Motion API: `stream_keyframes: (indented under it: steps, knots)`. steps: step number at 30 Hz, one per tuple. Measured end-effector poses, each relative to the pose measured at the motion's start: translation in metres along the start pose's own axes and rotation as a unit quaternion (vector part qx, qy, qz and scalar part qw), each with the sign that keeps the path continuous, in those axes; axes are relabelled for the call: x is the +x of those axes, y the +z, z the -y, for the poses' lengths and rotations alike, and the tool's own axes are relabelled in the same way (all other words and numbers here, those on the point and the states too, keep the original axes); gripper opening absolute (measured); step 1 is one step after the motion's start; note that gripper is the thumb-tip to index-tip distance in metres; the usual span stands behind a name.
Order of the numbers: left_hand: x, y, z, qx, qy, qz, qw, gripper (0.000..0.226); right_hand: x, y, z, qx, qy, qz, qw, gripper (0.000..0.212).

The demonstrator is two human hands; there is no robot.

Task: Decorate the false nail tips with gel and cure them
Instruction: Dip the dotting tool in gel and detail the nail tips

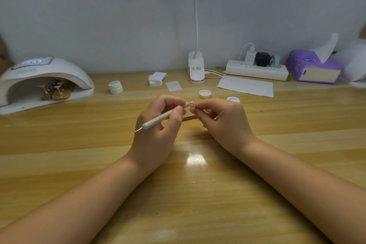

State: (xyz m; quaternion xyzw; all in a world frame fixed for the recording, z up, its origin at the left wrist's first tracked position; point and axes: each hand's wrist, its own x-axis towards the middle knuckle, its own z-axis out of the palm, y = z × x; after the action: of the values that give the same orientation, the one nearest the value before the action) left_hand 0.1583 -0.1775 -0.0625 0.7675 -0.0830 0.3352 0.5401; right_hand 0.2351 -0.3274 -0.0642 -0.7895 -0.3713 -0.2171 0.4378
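Now | left hand point(158, 125) grips slim matte dotting pen point(164, 117) | right hand point(223, 119) pinches glossy nail tip point(192, 105) (curved)

On my feed, non-task items: wooden tabletop point(198, 194); white clip lamp point(196, 69) at the back wall; white power strip point(257, 70) carrying plugged chargers; purple tissue box point(315, 67) at far right; white paper sheet point(246, 86) before the strip.
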Motion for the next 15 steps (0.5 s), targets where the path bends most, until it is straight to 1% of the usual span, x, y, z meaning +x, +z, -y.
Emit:
stream_keyframes:
  steps: [9,15]
  knots:
    - [0.0,-0.0006,-0.0001,-0.002,-0.001,0.003,1.0,0.011,-0.0001,0.0001,0.0,0.002,0.004,0.004,1.0,0.013]
    - [0.0004,-0.0019,-0.0013,0.004,0.011,-0.015,1.0,0.015,0.0,0.001,-0.0007,-0.006,-0.002,-0.01,1.0,0.011]
